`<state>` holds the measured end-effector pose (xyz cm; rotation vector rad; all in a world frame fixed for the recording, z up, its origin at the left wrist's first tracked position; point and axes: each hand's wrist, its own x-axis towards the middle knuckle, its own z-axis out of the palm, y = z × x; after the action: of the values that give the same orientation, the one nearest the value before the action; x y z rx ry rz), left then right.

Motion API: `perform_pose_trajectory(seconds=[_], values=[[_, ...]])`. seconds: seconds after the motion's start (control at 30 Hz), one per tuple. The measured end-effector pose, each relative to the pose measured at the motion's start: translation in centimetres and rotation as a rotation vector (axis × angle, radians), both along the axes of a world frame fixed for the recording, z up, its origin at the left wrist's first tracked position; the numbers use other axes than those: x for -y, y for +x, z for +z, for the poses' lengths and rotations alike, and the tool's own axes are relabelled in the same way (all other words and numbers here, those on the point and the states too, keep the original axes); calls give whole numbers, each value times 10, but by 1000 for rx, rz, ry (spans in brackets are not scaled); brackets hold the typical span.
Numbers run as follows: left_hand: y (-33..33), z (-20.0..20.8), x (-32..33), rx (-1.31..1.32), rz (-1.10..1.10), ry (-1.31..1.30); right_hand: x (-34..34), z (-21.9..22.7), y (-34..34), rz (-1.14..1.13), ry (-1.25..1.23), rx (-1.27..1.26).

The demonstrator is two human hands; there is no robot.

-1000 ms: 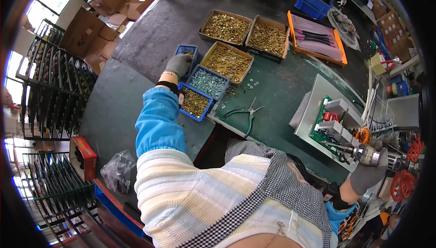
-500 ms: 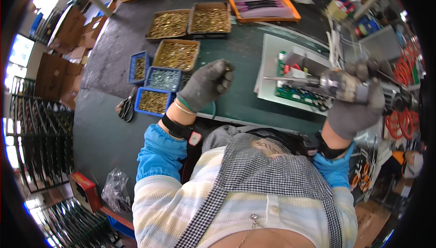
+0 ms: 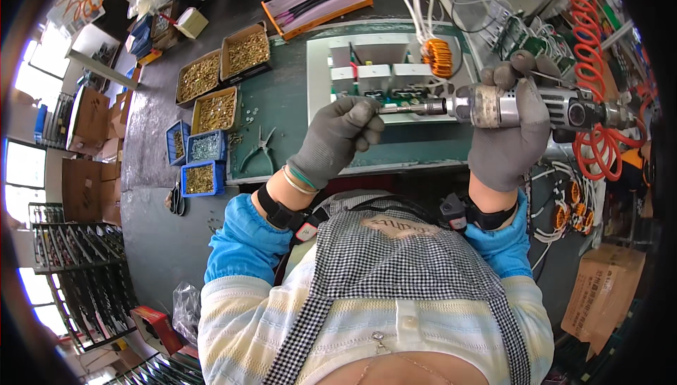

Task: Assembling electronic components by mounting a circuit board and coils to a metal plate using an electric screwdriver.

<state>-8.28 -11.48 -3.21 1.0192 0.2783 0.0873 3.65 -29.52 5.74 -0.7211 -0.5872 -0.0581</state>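
Observation:
My right hand [image 3: 513,135], in a grey glove, is wrapped round the silver body of a power screwdriver [image 3: 488,106], held level with its bit [image 3: 412,109] pointing left. At the bit's tip, the gloved fingers of my left hand [image 3: 338,135] are pinched together. Whatever small piece they grip there is hidden by the fingertips. Just beyond the tool lies a pale metal plate [image 3: 319,68] carrying a circuit board with white blocks [image 3: 361,75] and an orange-wound coil [image 3: 437,58] with white leads.
Left of my hands stand cardboard trays of brass-coloured hardware [image 3: 245,52] and blue bins of small parts [image 3: 201,178]. Green-handled pliers [image 3: 259,151] lie nearer me. An orange-edged tray [image 3: 317,4] sits at the back. Red coiled hose [image 3: 584,39] hangs at right.
My left hand has moved right, to the bit's tip. The screwdriver has shifted left and slightly nearer the far side. The view has turned, showing the coil and pliers more fully.

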Motion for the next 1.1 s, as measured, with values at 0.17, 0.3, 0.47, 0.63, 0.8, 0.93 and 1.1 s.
perform_pose_trajectory(seconds=[0.17, 0.3, 0.47, 0.63, 0.8, 0.93, 1.1], values=[[18, 6, 44, 47, 100, 120, 40, -7, 21, -56, 109, -157], [15, 22, 55, 29, -78, -47, 64, -20, 30, -43, 206, -252], [19, 39, 99, -28, -401, -81, 65, -32, 34, 0, 343, -44], [49, 46, 134, 162, -339, -251, 75, -52, 23, -75, -172, 174], [57, 52, 121, 320, -298, -271, 79, -79, 20, -24, -661, 227], [58, 54, 101, 226, -119, -117, 82, -61, 2, 240, -960, 401], [61, 71, 56, 115, -46, 165, 128, -6, -17, -1, -773, 723]])
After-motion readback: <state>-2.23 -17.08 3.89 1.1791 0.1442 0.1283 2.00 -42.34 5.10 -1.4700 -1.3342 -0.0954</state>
